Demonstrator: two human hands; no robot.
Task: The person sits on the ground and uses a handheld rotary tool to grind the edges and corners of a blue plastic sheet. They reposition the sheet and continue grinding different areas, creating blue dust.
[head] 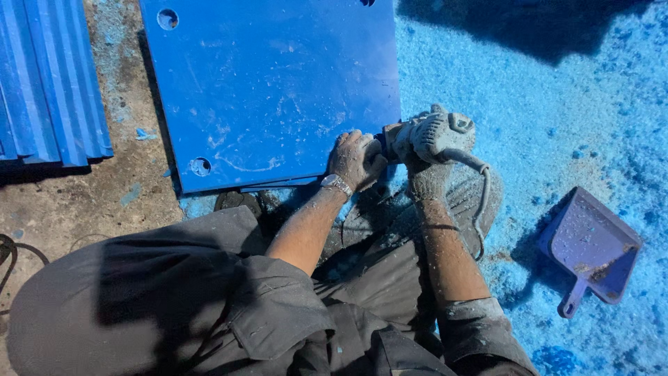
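A large flat blue plastic panel, scratched and drilled with round holes, is laid on the floor. Ribbed blue slabs are stacked left. A dusty power tool is gripped at the panel's right edge by the right hand, the left hand closed around its front. A purple dustpan lies among blue shavings.

dark grey work shirt with rolled sleeves and a flap pocket, dark trousers, a metal watch on the left wrist, blue dust over everything.
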